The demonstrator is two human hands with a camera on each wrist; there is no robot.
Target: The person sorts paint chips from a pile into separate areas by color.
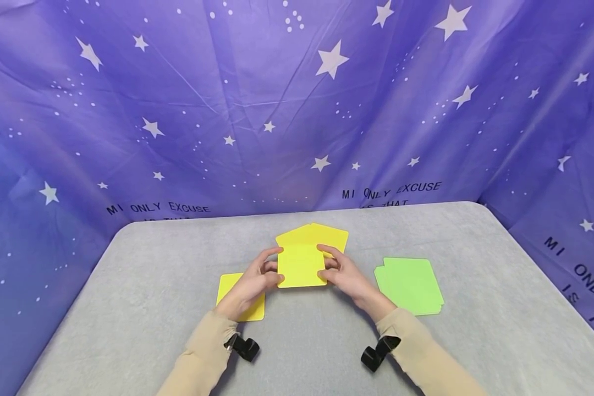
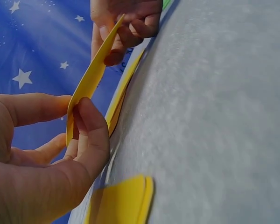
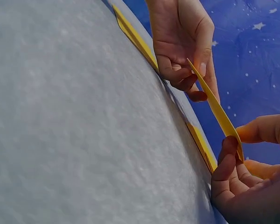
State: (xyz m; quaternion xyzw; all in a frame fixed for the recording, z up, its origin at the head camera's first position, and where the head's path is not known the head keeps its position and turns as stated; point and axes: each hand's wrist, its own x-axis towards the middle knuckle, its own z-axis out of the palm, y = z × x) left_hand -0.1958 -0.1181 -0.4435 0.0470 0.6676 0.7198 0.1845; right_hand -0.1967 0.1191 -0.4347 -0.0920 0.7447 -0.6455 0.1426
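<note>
A yellow square card [image 1: 301, 268] is held up between both hands, tilted above the table. My left hand [image 1: 251, 283] pinches its left edge between thumb and fingers, and my right hand [image 1: 350, 278] pinches the right edge the same way. Seen edge-on in the left wrist view, the card [image 2: 89, 84] looks thin; whether it is a single card I cannot tell. Just behind it, yellow cards [image 1: 335, 237] lie overlapping at angles on the table, partly hidden. Below my left wrist is a small stack of yellow cards [image 1: 254, 312], partly covered by the hand.
To the right of my right hand lies a loosely squared stack of green cards [image 1: 411, 283]. Grey cloth covers the table [image 1: 143, 308]. A purple curtain with white stars [image 1: 277, 99] hangs behind the table and at its sides.
</note>
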